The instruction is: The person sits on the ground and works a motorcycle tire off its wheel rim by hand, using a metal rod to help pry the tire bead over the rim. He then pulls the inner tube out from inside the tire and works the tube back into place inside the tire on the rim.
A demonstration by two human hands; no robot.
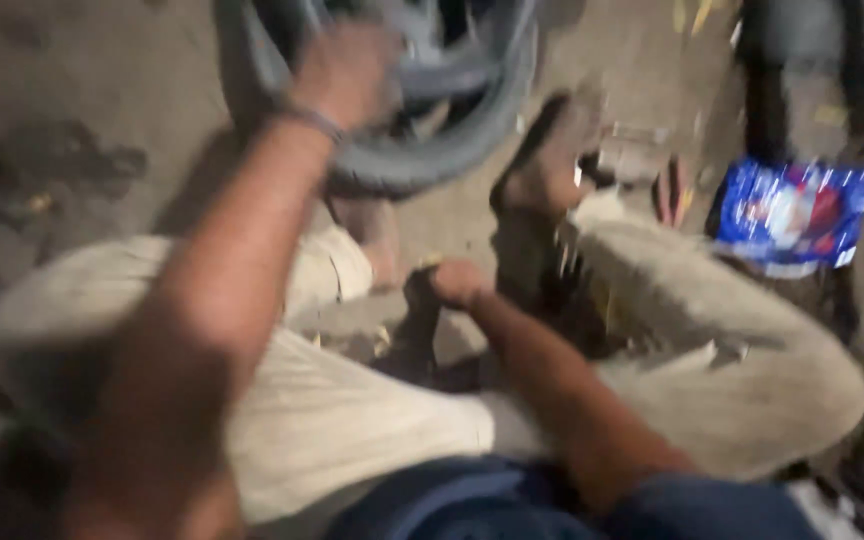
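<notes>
step: looks like wheel work, left hand on the tyre standing on the floor ahead | right hand low between knees, fisted, grip contents too blurry to tell | next: probably steady the tyre first

Blurred frame. Blue foil packet with red and white print lies on the dirt ground, right side. Dark stains on ground at left. Small yellow scraps near top edge.
</notes>
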